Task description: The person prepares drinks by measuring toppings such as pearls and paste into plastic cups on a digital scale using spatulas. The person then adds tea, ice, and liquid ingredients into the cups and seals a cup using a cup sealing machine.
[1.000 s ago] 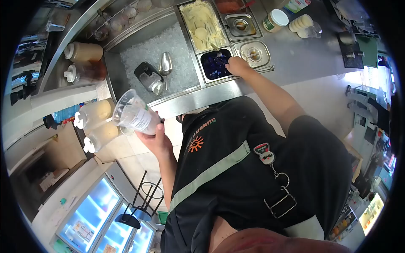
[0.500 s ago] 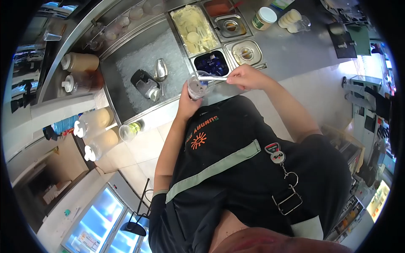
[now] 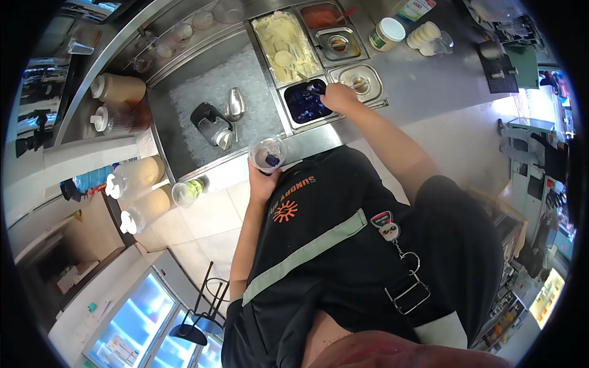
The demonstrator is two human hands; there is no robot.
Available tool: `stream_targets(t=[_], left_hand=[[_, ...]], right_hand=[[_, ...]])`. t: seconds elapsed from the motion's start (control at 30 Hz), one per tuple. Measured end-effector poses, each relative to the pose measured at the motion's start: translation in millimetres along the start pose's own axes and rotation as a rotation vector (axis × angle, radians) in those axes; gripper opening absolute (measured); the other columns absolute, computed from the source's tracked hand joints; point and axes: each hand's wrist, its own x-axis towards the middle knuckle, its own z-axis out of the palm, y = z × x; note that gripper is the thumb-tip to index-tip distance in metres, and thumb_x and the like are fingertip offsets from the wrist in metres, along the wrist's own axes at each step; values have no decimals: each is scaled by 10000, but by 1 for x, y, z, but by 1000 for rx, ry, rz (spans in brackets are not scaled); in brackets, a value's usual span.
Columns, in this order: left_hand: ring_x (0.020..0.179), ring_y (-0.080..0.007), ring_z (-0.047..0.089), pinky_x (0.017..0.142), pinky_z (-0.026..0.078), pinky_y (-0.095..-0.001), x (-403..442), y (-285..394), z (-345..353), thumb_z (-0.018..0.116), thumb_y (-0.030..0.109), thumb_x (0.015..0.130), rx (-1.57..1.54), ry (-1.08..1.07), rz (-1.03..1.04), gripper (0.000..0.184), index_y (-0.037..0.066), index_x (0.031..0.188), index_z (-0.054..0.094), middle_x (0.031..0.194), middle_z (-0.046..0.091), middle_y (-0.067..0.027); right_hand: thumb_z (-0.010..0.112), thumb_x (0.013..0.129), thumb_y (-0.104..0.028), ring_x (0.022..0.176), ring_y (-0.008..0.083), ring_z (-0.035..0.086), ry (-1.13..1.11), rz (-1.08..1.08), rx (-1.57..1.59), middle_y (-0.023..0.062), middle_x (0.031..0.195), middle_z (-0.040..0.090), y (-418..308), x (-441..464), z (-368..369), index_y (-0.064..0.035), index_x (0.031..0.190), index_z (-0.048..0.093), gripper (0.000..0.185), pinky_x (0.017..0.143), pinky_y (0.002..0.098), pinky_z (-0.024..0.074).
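In the head view my left hand [image 3: 262, 182] is closed around a clear plastic cup [image 3: 260, 146], its mouth facing up at me. Pale contents and a dark blue-purple lump show inside the cup. My right hand [image 3: 338, 98] is closed at the right edge of a metal pan of dark blue-purple jelly cubes [image 3: 305, 105]. It grips a spoon, mostly hidden by the fingers, with its end down at the jelly. The cup is held in front of the counter edge, left of and nearer me than the pan.
Left of the pan lies an ice bin [image 3: 202, 83] holding a metal scoop [image 3: 235, 104] and a black-and-clear bottle [image 3: 211, 126]. Behind the jelly is a pan of creamy yellow food [image 3: 279, 37]. Lidded pans [image 3: 358, 81] and a white-capped jar [image 3: 388, 34] stand to the right.
My right hand has moved from over the cup to the jelly pan with the spoon. My left hand has drawn the cup down and left, and a dark lump now shows in it.
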Motion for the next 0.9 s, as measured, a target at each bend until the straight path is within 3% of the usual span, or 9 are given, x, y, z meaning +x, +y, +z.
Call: stream_targets(t=[0.2, 0.3, 0.47, 0.57, 0.6, 0.63, 0.7, 0.8, 0.9], left_hand=[[1270, -265, 498, 1084, 390, -374, -14, 4, -4, 783, -74, 643, 46, 85, 4, 880, 0, 1402, 344, 1348, 484, -147], [1267, -261, 499, 1083, 390, -373, -13, 2, -7, 791, -64, 642, 26, 97, 10, 880, 1, 1400, 348, 1347, 486, -144], [1263, -252, 500, 1075, 395, -365, 5, -2, -9, 782, -79, 654, -6, 52, -6, 857, 9, 1392, 355, 1335, 497, -141], [1244, -245, 519, 1062, 412, -363, 19, -4, -4, 771, -90, 669, 41, 26, -18, 830, 13, 1381, 359, 1308, 524, -142], [1235, -247, 530, 1057, 418, -363, 24, -4, -1, 772, -85, 672, 48, 19, -25, 824, 12, 1380, 361, 1300, 533, -144], [1225, -249, 542, 1053, 424, -363, 30, -3, 2, 772, -79, 676, 55, 15, -32, 819, 12, 1380, 363, 1291, 543, -145], [1214, -254, 557, 1049, 431, -360, 38, 1, 8, 774, -65, 683, 178, 21, -18, 815, 12, 1384, 364, 1287, 551, -149], [1226, -259, 552, 1055, 427, -355, 51, 7, 23, 783, -50, 681, 196, -21, 52, 826, 15, 1390, 365, 1301, 547, -152], [1248, -267, 537, 1070, 413, -364, 54, 25, 35, 796, -31, 674, -46, -68, 151, 823, -2, 1382, 376, 1325, 536, -151]], right_hand=[[609, 847, -250, 1066, 367, 668, -58, 81, 61, 225, 1127, 689, -6, 44, 20, 0, 1067, 716, 350, 921, 454, 528], [608, 847, -256, 1063, 383, 661, -32, 34, 66, 233, 1126, 683, 11, 48, 24, 9, 1072, 709, 362, 926, 455, 525], [620, 860, -375, 822, 416, 674, 47, -115, 208, 273, 823, 674, 41, 1, -1, 37, 807, 720, 427, 788, 484, 529], [617, 862, -369, 774, 425, 660, -37, -75, 304, 266, 787, 668, 47, -23, -13, 45, 797, 710, 429, 754, 488, 518], [611, 884, -360, 642, 345, 652, -19, -102, 315, 206, 694, 669, 44, -32, -19, 29, 798, 715, 411, 660, 441, 508], [611, 884, -360, 642, 345, 652, -18, -105, 312, 206, 694, 669, 42, -43, -28, 29, 798, 715, 411, 660, 441, 508], [624, 907, -330, 539, 206, 603, -115, -121, 558, 112, 610, 638, 19, -76, -59, 15, 817, 723, 370, 570, 360, 477], [645, 917, -306, 506, 98, 538, -221, -220, 662, 36, 572, 593, -5, -116, -83, 4, 858, 729, 326, 516, 281, 428], [664, 911, -304, 496, 90, 536, -278, -304, 628, 33, 572, 592, -29, -142, -101, 0, 900, 731, 311, 491, 274, 409]])
